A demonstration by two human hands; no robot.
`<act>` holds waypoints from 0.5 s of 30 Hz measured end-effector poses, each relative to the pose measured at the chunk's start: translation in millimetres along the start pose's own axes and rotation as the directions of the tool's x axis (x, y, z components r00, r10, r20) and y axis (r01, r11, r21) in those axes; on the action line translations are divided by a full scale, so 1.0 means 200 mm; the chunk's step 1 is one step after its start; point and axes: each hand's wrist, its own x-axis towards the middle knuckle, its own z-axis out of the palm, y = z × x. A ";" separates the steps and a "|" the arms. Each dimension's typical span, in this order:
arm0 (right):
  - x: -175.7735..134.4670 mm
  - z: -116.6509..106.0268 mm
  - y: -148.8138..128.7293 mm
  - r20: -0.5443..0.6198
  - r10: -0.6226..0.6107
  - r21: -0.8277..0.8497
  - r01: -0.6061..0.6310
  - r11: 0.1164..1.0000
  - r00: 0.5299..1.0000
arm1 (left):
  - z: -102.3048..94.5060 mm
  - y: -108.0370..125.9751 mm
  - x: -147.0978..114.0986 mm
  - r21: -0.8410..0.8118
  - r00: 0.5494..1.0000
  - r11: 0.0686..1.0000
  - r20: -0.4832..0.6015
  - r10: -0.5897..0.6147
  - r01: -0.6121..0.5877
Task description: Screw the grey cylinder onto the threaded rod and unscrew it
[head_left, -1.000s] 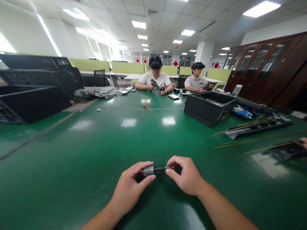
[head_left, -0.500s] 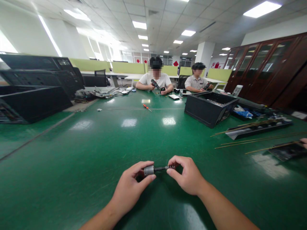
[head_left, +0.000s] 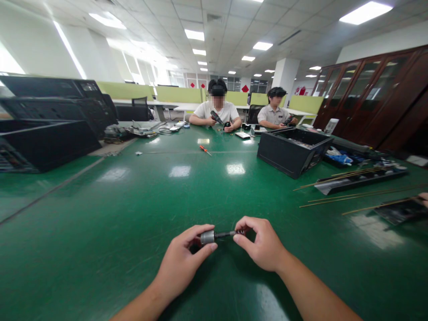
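Above the green table, my left hand point(head_left: 183, 257) grips a silver-grey metal cylinder point(head_left: 207, 237) between thumb and fingers. A thin dark shaft point(head_left: 223, 234) runs from the cylinder toward the right. At the shaft's far end, my right hand point(head_left: 259, 243) pinches a small dark spring-like coil point(head_left: 239, 232) between thumb and index finger. I cannot tell whether the coil is around the shaft or only meets its end. The cylinder's left end is partly hidden by my left fingers.
An orange-handled screwdriver point(head_left: 205, 150) lies farther up the green table point(head_left: 150, 196). Black computer cases point(head_left: 281, 154) stand at right and left. Thin brass-coloured rods point(head_left: 341, 198) lie at right. Two people point(head_left: 216, 111) sit opposite, each holding a tool; another hand point(head_left: 424, 199) shows at the right edge.
My right hand has shifted very slightly to the right with the coil. My left hand and the cylinder look unchanged.
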 end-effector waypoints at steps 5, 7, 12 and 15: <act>0.00 -0.01 0.00 -0.021 0.038 0.070 -0.037 0.997 0.999 | 0.00 0.00 0.00 -0.029 1.000 0.999 0.011 -0.020 0.020; 0.02 -0.02 0.02 -0.050 0.086 0.187 -0.075 0.980 0.995 | 0.00 0.00 0.00 -0.046 0.999 0.998 0.013 -0.032 0.033; 0.06 -0.02 0.10 -0.121 0.276 0.621 -0.144 0.770 0.953 | 0.01 0.00 0.01 -0.045 0.997 0.997 0.034 -0.068 0.070; 0.08 -0.02 0.13 -0.175 0.401 0.745 -0.146 0.651 0.899 | 0.01 -0.02 0.02 -0.159 0.997 0.984 0.026 -0.077 0.080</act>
